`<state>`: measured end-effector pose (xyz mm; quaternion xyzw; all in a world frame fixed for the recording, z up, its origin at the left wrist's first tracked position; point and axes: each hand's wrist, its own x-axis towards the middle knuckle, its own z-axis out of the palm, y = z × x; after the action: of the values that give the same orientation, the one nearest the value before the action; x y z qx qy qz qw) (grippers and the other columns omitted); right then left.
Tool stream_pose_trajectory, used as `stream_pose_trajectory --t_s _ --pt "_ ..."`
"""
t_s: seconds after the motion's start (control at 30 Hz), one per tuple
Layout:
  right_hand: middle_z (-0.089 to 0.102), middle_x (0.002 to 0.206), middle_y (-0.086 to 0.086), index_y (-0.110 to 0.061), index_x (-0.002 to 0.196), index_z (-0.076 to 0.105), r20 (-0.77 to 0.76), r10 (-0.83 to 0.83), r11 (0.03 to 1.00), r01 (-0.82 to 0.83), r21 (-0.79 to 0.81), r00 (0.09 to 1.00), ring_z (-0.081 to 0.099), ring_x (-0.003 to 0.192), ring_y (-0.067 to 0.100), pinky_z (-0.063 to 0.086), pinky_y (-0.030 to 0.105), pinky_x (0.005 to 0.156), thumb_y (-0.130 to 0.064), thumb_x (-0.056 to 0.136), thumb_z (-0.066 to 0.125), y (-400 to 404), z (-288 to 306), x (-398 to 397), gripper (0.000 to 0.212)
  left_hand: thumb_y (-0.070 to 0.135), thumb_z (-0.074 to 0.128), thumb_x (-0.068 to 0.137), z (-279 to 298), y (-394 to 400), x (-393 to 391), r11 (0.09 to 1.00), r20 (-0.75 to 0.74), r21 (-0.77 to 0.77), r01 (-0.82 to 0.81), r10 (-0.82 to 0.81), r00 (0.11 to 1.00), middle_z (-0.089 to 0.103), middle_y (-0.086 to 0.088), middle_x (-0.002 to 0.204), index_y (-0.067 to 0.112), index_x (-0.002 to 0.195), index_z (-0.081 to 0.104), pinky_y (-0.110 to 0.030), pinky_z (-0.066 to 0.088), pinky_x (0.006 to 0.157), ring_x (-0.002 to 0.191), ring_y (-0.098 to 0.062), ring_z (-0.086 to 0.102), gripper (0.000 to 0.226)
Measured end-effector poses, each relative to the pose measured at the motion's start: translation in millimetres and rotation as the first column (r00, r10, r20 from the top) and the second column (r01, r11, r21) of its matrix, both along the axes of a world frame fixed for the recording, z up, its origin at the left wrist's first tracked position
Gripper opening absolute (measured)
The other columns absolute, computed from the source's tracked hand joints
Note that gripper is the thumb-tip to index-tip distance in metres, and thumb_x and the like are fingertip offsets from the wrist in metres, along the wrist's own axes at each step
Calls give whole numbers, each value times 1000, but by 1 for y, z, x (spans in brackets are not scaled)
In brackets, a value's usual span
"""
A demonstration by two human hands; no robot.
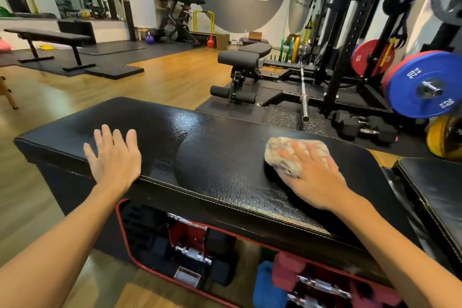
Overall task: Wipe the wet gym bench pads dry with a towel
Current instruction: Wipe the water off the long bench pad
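The bench pad (pixel 225 157) is looking like black leather, bumpy and shiny, with pale stitching. Under the right hand (pixel 315 170), the towel (pixel 282 155) is looking like soft, fuzzy cloth. Beyond it, the metal bar (pixel 303 92) is shining.

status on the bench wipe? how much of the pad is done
Looks partly done. The pad shows a matte arc on its left-centre that reads as already wiped; glossy sheen remains at the top centre, though glare makes wetness hard to judge. In hand: the right hand presses the towel flat on the right part, while the left hand rests flat on the left end. Left: the sheen patch, and the second pad at right, untouched.
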<state>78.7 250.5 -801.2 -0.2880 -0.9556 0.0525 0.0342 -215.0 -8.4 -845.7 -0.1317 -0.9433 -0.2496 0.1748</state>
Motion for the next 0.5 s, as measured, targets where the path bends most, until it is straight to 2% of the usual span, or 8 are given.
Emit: stream_pose_trajectory --t_s 0.07,0.13,0.17,0.2,0.23,0.3,0.4,0.5 --pt "19 159 -19 -50 147 27 9 21 1000 -21 -20 1000 9 152 28 9 59 118 -72 90 9 11 1 -52 64 48 9 100 1 -1 -1 1000 -10 -15 17 -18 1000 13 -9 161 8 146 35 -49 1 118 149 -23 4 66" --pt "52 138 -9 -40 122 54 45 51 998 -53 46 998 45 134 33 36 61 102 -63 87 8 8 2 -107 62 46 10 101 0 -1 -3 1000 -15 -18 22 -22 1000 16 -10 160 8 143 40 -49 3 118 148 -24 7 64" --pt "55 134 -6 -38 117 56 25 64 997 -65 45 998 49 130 35 38 60 98 -62 84 11 2 3 -131 61 45 10 100 0 0 -4 1000 -17 -17 23 -23 1000 18 -11 160 8 140 43 -50 5 118 148 -25 8 64" --pt "47 145 -3 -41 129 51 8 92 996 -92 10 996 39 138 39 31 64 104 -65 83 12 -10 4 -151 65 44 10 100 0 -1 -6 1000 -14 -15 17 -17 1000 20 -11 159 8 138 45 -51 6 117 148 -26 9 63" --pt "28 160 1 -44 144 37 10 105 994 -104 -14 994 19 147 42 15 67 112 -67 85 15 -27 6 -159 68 45 9 99 0 -1 -6 1000 -7 -11 6 -6 1000 22 -12 158 8 136 46 -51 7 117 147 -27 11 64" --pt "0 167 1 -39 156 12 37 111 994 -110 -30 993 -8 151 37 -5 64 116 -63 93 22 -43 3 -159 68 47 6 96 -2 -1 -11 1000 -31 -5 -9 8 999 31 -16 152 6 128 51 -54 12 116 143 -30 19 69" --pt "-4 166 -7 -40 156 7 -36 220 971 -223 -90 975 -13 151 29 -9 57 118 -52 101 29 -62 6 -97 61 51 3 92 0 0 -12 1000 -27 6 -19 19 999 39 -20 142 3 122 54 -57 18 113 136 -35 28 76" --pt "-6 166 -11 -45 155 4 -82 265 963 -267 -16 961 -15 151 28 -10 55 119 -52 101 32 -79 -2 -24 61 52 4 94 0 0 -9 1000 -33 18 -21 21 999 40 -20 142 1 122 54 -56 17 113 137 -35 28 77"
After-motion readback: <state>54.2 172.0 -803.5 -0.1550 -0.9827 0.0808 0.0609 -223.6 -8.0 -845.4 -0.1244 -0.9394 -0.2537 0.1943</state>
